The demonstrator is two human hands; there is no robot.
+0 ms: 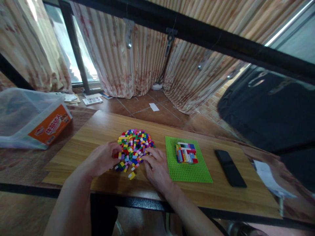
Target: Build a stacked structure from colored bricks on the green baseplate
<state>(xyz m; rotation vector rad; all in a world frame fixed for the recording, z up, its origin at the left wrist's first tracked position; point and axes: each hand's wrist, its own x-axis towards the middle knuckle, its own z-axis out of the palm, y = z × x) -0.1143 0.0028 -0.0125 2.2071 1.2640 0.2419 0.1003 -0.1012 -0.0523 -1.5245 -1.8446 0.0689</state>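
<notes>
Bare forearms (pixel 75 193), hands (pixel 102 160) half-curled, any pinch unclear, at a rounded heap of tiny blocky plastic bricks (pixel 135 146)

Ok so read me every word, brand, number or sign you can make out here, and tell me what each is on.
"达人", probably: the end of the large white Chinese lettering on the orange label of the clear plastic bin; the characters before it are too blurred.
Smaller marks on that label: too small to read.
Black print on the flat white card: too blurred to read.
No number can be read.
</notes>
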